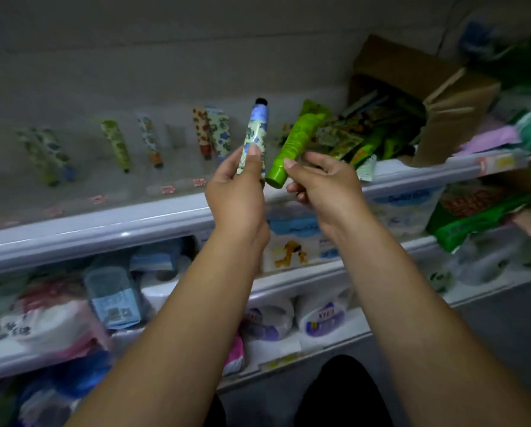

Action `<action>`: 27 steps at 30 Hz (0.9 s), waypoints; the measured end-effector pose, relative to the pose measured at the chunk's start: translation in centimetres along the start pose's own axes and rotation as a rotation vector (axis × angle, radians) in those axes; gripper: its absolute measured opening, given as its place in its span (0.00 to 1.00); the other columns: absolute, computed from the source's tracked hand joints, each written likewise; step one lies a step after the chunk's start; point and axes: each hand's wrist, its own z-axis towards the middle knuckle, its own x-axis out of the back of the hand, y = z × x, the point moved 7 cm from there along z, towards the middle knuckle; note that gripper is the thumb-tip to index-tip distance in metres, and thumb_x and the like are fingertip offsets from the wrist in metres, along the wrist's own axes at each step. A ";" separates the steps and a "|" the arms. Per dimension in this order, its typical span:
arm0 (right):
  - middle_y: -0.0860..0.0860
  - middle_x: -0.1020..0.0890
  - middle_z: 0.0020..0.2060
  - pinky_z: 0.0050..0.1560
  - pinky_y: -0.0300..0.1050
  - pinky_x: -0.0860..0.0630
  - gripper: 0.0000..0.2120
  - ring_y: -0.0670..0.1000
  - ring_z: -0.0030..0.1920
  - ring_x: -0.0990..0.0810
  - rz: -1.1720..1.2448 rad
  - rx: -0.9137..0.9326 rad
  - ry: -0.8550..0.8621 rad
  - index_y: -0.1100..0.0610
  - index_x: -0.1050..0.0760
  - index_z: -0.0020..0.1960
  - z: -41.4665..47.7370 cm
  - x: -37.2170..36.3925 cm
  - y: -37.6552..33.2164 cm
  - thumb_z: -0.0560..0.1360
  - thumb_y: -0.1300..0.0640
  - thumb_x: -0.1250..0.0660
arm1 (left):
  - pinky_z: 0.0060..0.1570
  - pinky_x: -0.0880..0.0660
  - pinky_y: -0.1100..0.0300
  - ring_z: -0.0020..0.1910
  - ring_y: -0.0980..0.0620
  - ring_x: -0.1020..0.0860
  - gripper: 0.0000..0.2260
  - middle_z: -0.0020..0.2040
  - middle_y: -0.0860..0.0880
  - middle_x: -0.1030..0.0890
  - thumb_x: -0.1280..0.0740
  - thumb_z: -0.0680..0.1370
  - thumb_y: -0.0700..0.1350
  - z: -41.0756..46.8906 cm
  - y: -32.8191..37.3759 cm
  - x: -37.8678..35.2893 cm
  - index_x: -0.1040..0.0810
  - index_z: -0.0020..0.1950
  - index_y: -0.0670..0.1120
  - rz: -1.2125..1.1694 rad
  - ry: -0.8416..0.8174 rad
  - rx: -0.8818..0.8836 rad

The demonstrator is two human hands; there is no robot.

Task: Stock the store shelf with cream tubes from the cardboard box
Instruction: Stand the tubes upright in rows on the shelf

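My left hand (238, 186) holds a blue-and-white flowered cream tube (256, 134) upright, black cap at the top. My right hand (322, 183) grips a green cream tube (295, 143) slanting with its green cap down and to the left. Both tubes are raised in front of the top shelf (104, 229). On that shelf stand several patterned tubes (116, 144), caps toward me. An open cardboard box (442, 103) lies tipped on its side at the right end of the shelf, with several tubes (372, 140) spilling from its mouth.
Price tags (167, 189) run along the shelf's front rail. Lower shelves hold tissue and wipe packs (289, 241) and a blue container (113, 297). Green packs (479, 223) and pink and green bags (498, 137) crowd the right side.
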 end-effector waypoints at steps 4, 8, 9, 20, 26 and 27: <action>0.48 0.19 0.34 0.30 0.36 0.31 0.03 0.44 0.32 0.24 -0.064 -0.012 -0.118 0.56 0.21 0.47 -3.0 -0.9 -1.6 0.76 0.61 0.28 | 0.42 0.26 0.63 0.42 0.57 0.22 0.09 0.47 0.53 0.16 0.27 0.79 0.49 -2.5 3.0 3.4 0.17 0.58 0.51 0.026 0.003 0.017; 0.50 0.21 0.39 0.35 0.39 0.29 0.07 0.47 0.40 0.24 -0.081 -0.072 -0.220 0.55 0.25 0.42 -5.2 -2.7 -2.1 0.76 0.62 0.27 | 0.44 0.28 0.61 0.43 0.56 0.22 0.10 0.45 0.54 0.17 0.27 0.79 0.51 -4.0 5.7 7.3 0.18 0.59 0.52 0.021 0.042 -0.004; 0.51 0.20 0.41 0.38 0.40 0.28 0.07 0.48 0.42 0.23 -0.085 -0.083 -0.242 0.55 0.25 0.43 -5.4 -3.2 -2.1 0.76 0.61 0.27 | 0.42 0.28 0.61 0.43 0.56 0.22 0.11 0.45 0.54 0.17 0.27 0.79 0.51 -4.1 6.1 8.1 0.18 0.60 0.52 0.024 0.050 -0.002; 0.61 0.16 0.54 0.47 0.44 0.17 0.10 0.55 0.50 0.15 -0.060 -0.018 -0.281 0.64 0.24 0.56 -0.8 -11.9 -0.4 0.77 0.63 0.29 | 0.52 0.24 0.58 0.49 0.54 0.19 0.11 0.52 0.50 0.16 0.28 0.79 0.51 1.9 9.7 14.6 0.20 0.61 0.53 0.004 -0.031 -0.060; 0.51 0.14 0.44 0.39 0.41 0.19 0.10 0.49 0.44 0.15 -0.149 0.080 -0.271 0.59 0.22 0.54 1.8 -16.3 1.5 0.75 0.56 0.26 | 0.60 0.23 0.60 0.56 0.55 0.17 0.26 0.56 0.48 0.14 0.18 0.67 0.46 5.5 10.7 17.5 0.20 0.63 0.48 0.087 0.039 -0.170; 0.50 0.14 0.42 0.41 0.41 0.19 0.10 0.47 0.43 0.15 -0.177 0.113 -0.268 0.58 0.21 0.52 2.1 -16.9 1.7 0.75 0.55 0.25 | 0.58 0.22 0.61 0.53 0.56 0.17 0.23 0.54 0.49 0.14 0.20 0.70 0.45 5.9 10.9 18.1 0.19 0.63 0.47 0.112 0.080 -0.206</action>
